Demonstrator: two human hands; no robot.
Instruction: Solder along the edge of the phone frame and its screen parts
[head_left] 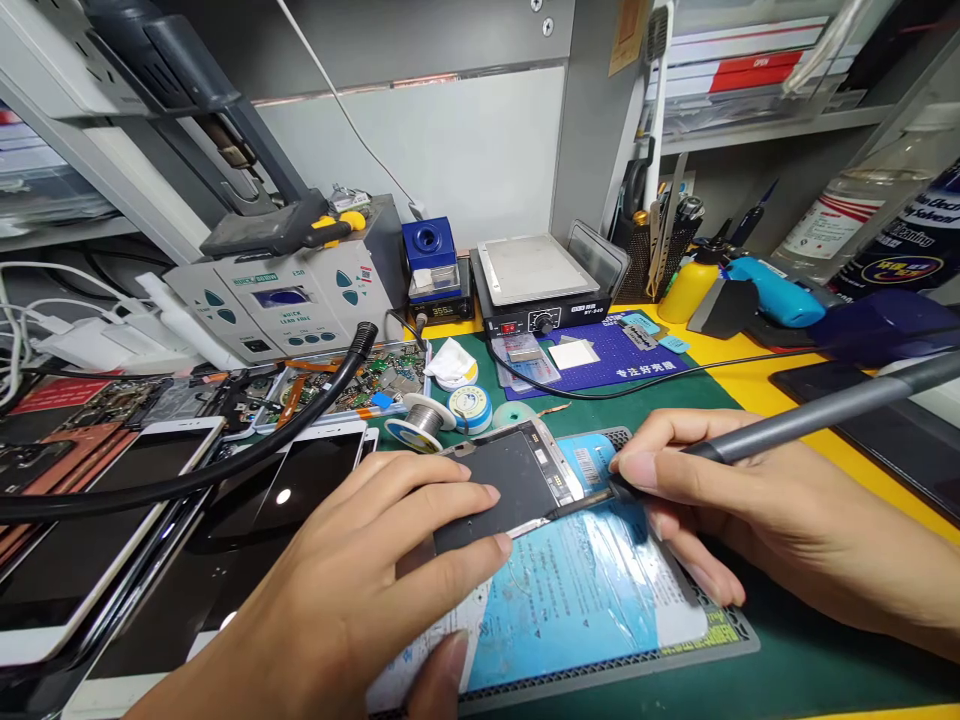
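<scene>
Two hands work over a green mat (795, 675), where a blue sheet (555, 590) carries an opened phone (491, 470) near the centre of the bench. The left hand (352, 570) spreads its fingers, some fingertips resting on the phone's black inner face, the thumb lower down toward the wearer. The right hand (720, 490) pinches a tool (810, 415) like a pen between thumb and forefinger, its other fingers loosely curled below. The thin tip (581, 502) meets the phone's near edge by the right corner; whether it actually touches, I cannot tell.

The step in hand looks like close work along that edge. The next move seems to call for a steady left hand and a light tip, kept off the parts beside it.

Writing, too, goes by size. The station (289, 300) reads "QUICK" and "LEAD FREE"; the purple mat (592, 345) carries white Chinese characters; the hot plate (536, 270) seems to say "BY-940"; the dark can (896, 265) shows "Solvent"; a red label (757, 71) says "OPEN".
</scene>
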